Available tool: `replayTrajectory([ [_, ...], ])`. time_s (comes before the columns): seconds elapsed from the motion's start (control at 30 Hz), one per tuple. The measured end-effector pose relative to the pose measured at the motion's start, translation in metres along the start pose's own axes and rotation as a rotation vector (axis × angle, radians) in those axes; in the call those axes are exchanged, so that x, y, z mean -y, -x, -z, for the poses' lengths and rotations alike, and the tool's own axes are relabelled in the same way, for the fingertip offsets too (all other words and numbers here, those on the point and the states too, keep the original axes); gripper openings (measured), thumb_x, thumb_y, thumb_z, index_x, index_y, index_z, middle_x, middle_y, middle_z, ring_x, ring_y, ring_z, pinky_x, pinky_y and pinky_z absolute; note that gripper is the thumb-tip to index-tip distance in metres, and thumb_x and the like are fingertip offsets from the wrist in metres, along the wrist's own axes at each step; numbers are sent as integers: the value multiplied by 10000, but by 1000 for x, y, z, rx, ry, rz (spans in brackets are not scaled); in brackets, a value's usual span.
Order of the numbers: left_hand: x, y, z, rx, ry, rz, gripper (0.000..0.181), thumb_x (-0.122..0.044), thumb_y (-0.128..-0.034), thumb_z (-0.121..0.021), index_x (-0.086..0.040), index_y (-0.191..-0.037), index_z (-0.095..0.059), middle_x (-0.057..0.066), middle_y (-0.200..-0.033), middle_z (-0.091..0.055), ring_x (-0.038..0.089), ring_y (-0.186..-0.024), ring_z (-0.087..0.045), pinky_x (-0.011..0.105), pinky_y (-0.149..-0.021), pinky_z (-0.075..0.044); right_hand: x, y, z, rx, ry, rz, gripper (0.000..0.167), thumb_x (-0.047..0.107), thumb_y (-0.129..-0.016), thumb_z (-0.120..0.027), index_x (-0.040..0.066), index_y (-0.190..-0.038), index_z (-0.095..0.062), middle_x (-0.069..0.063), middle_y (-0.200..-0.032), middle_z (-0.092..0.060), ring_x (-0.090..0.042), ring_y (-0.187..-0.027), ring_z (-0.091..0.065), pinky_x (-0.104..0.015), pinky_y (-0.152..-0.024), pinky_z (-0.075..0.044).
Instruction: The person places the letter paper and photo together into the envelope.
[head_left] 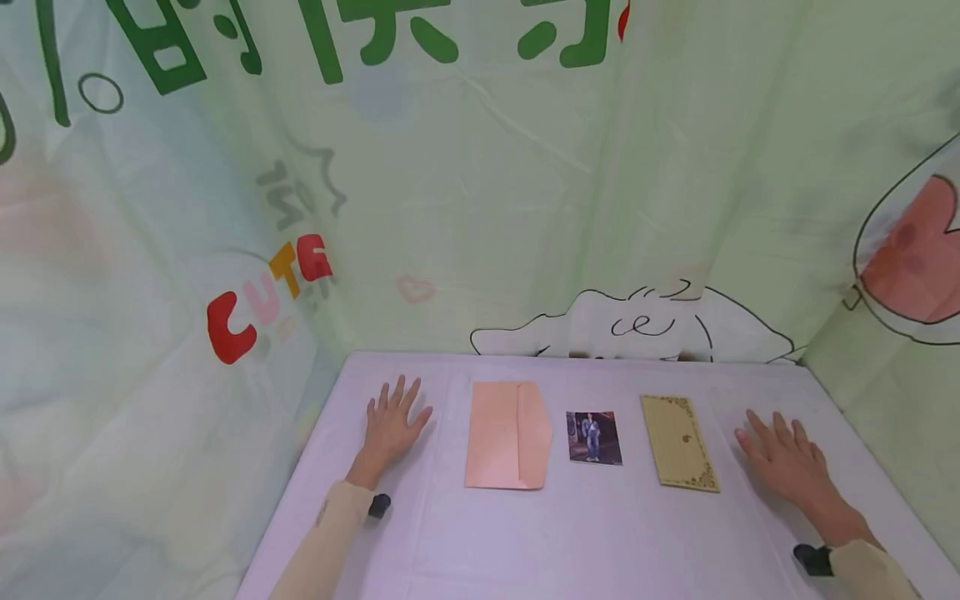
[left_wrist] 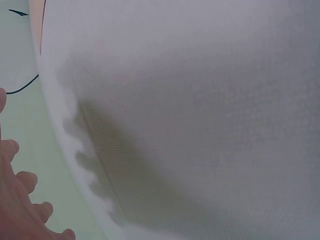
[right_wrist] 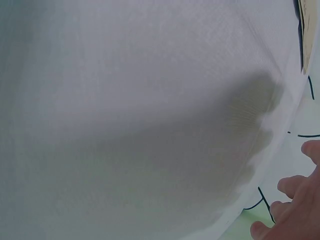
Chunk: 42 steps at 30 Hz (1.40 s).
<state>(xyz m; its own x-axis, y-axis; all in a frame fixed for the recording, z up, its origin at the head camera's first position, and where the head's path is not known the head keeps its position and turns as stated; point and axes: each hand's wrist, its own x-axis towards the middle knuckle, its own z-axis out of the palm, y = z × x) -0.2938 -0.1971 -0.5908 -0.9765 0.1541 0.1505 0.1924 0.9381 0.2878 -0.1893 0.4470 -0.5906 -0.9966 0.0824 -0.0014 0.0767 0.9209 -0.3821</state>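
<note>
My left hand [head_left: 390,431], fingers spread and holding nothing, is at the left of the table, left of a pink envelope [head_left: 493,435] whose flap lies opened to the right. A small photo [head_left: 593,438] of a standing figure lies beside the envelope. Right of the photo is a tan rectangular piece [head_left: 678,442] with ornamental corners, slightly tilted. My right hand [head_left: 792,467], also spread and empty, is just right of that piece. In the left wrist view the hand [left_wrist: 22,200] shows at the lower left; in the right wrist view the hand [right_wrist: 295,205] shows at the lower right.
A white cloth covers the table [head_left: 480,542]. Behind it and along both sides hangs a pale green printed curtain [head_left: 465,192] with letters and drawings. Dark wrist devices are strapped near both sleeves. Shadows of the hands fall on the cloth in both wrist views.
</note>
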Motion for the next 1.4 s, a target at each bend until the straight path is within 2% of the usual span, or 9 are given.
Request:
replayTrajectory([
  [0.23, -2, -1, 0, -13, 14, -20, 694, -586, -1002, -461, -244, -1586, -310, 143, -1664, -250, 456, -1526, -195, 677, -1178, -175, 2, -2, 3, 11, 4, -1, 762, 535, -1071, -222, -15, -1573, -62, -458, -1543, -13, -671, -1411, 35, -807, -1050, -69],
  [0.53, -4, -3, -2, -32, 11, -52, 687, -591, -1003, -446, -236, -1579, -329, 149, -1657, -266, 459, -1518, -219, 665, -1177, -201, 5, -8, -3, 34, 1, 2, 796, 560, -1065, -220, -29, -1571, -45, -491, -1514, -41, -691, -1391, -5, -813, -1036, -112],
  [0.67, -7, -2, -6, -11, 10, -62, 689, -589, -1001, -450, -230, -1577, -334, 147, -1656, -269, 458, -1514, -231, 663, -1174, -211, 8, -6, -8, 60, -9, -16, 816, 574, -1060, -222, -46, -1564, -57, -492, -1510, -52, -697, -1382, -18, -813, -1036, -118],
  [0.77, -10, -1, -9, 0, 7, -76, 687, -585, -1005, -446, -222, -1577, -333, 147, -1656, -269, 459, -1511, -239, 658, -1172, -219, 11, -4, -11, 42, -10, -17, 816, 567, -1062, -234, -64, -1557, -82, -496, -1504, -79, -693, -1383, -41, -802, -1047, -127],
  [1.0, -19, -2, -10, -20, 19, -103, 680, -574, -1006, -453, -216, -1573, -342, 146, -1653, -279, 458, -1506, -252, 643, -1171, -231, 23, -2, -13, -4, -58, 6, 807, 550, -1067, -270, -53, -1568, -80, -462, -1539, -69, -642, -1431, -20, -777, -1076, -107],
  [1.4, -30, 2, -11, 17, 8, -109, 724, -629, -1004, -400, -230, -1596, -282, 117, -1674, -232, 435, -1518, -242, 616, -1189, -243, 47, -4, -18, 10, -104, 23, 798, 541, -1068, -293, -56, -1566, -114, -456, -1548, -56, -639, -1436, -4, -798, -1056, -111],
])
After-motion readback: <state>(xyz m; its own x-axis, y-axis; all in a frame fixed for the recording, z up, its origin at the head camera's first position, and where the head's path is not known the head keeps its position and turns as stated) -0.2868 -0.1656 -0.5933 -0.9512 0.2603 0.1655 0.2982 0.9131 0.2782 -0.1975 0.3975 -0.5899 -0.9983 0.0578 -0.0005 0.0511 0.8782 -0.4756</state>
